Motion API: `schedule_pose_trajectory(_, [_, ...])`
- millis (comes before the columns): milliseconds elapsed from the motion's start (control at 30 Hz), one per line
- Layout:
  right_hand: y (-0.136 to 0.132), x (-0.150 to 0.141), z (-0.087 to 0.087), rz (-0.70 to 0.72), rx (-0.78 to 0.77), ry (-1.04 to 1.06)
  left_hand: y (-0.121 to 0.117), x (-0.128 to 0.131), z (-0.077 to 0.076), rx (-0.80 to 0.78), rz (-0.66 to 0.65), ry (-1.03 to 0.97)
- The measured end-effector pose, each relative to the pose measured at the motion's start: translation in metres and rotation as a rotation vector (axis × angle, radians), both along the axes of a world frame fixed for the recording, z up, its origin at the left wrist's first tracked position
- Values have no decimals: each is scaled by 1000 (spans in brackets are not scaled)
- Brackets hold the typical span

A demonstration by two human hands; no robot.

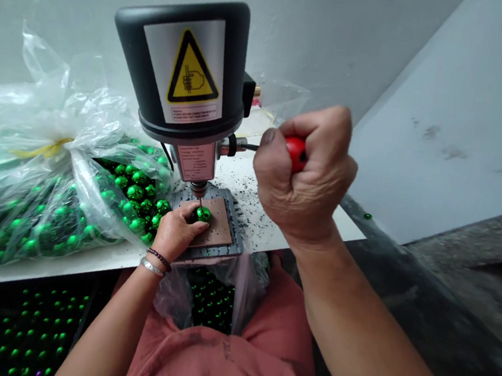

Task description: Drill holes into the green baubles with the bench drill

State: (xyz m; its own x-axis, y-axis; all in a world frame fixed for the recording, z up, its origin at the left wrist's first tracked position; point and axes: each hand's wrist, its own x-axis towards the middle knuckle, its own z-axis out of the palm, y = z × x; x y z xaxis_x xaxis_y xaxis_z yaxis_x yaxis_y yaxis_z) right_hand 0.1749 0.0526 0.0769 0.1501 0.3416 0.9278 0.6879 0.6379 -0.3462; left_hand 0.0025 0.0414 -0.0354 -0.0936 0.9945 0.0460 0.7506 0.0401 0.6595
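Observation:
A small drill press (192,68) with a hand-warning sticker stands on the white table. My left hand (176,229) pinches a shiny green ball (203,213) between thumb and fingers on a tan board (219,225). The thin drill bit (200,201) comes down to the top of the ball; whether it has gone in I cannot tell. Up at the right, my right hand (309,173) is wrapped round the red knob (296,153) of the press lever. The board lies on the dark base plate (237,234) of the press.
At the left, a clear plastic bag (54,185) with a yellow tie spills several green balls (136,193). Dark shavings litter the white table (259,228). Below its edge, an open plastic bag (247,289) between my legs holds green balls, with more at lower left (33,332).

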Motion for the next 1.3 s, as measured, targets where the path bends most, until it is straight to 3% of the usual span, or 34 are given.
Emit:
schedule_pose_trajectory(200, [-11,1,-19,-47,-138,-16,-1,0,-1,6,-1,-5])
schedule_pose_trajectory(667, [-9,-8,-44,-41,51,43,-4,2,-2,49,2,-27])
schedule_pose_trajectory(933, [-12,-13,-50,-7,37,95,-2,-2,-11,87,7,-56])
schedule_pose_trajectory(1133, [-13,-14,-71,10,16,77,-4,-1,-7,58,12,-94])
schedule_pose_trajectory(1200, [-12,-12,-67,7,33,83,-5,-1,-6,58,16,-109])
schedule_pose_trajectory(1300, [-5,-9,-35,-30,59,54,-3,-1,-8,71,1,-123])
